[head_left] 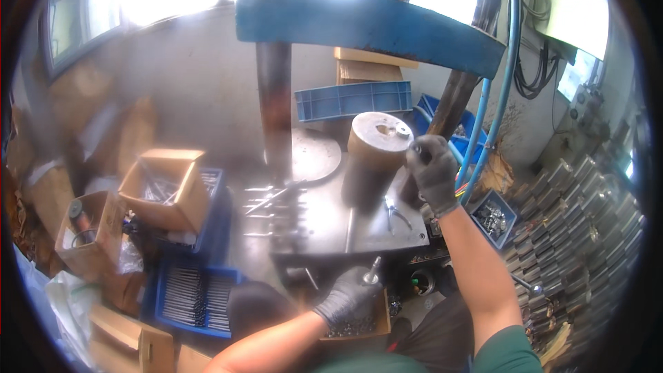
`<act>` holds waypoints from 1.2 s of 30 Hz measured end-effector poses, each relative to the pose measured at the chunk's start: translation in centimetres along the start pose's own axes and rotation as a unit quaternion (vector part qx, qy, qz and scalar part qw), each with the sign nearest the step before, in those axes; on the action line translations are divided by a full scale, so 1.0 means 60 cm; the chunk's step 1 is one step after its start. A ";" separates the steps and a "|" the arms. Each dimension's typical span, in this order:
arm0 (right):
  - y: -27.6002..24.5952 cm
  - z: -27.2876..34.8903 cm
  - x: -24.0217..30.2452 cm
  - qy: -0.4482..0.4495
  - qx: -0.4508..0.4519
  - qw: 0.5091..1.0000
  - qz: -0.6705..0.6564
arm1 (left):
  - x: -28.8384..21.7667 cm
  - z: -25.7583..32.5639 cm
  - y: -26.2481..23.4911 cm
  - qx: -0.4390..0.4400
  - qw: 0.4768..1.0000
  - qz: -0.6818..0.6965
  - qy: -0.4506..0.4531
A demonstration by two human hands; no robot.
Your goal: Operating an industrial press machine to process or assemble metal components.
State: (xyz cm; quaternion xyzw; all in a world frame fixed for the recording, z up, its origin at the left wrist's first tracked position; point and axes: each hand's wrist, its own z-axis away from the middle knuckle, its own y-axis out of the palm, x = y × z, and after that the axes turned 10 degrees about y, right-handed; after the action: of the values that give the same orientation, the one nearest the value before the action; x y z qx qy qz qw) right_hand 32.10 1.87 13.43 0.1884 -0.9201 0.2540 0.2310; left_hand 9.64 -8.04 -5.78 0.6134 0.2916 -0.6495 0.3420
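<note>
While the left hand has its grip clenched around a small metal part over a cardboard box (full of bits), the right hand grips a dark handle beside the metal cylinder on the surface.

I'm looking at a metal workshop: blue press frame over a steel worktable, crates of metal rods, stacked metal parts at right, hoses etc.

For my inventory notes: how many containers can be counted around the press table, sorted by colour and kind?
Blue plastic crates: 4
Open brown cardboard boxes: 3
Total: 7
</note>
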 end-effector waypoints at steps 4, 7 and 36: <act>0.044 -0.071 -0.052 0.046 0.012 0.999 -0.012 | 0.000 -0.003 0.008 -0.004 0.998 0.066 -0.021; 0.057 -0.083 -0.065 0.022 0.030 0.999 0.026 | -0.005 -0.011 0.004 -0.015 0.979 0.203 -0.022; -0.554 0.189 0.008 0.150 0.439 0.825 0.325 | -0.410 -0.340 -0.053 -0.076 0.907 -0.093 0.404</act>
State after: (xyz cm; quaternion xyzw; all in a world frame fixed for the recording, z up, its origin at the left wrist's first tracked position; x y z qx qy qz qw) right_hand 43.42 -31.13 17.67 -0.0800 -0.6739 0.7162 0.1631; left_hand 19.58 12.27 16.99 0.7653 0.5094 -0.3507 0.1786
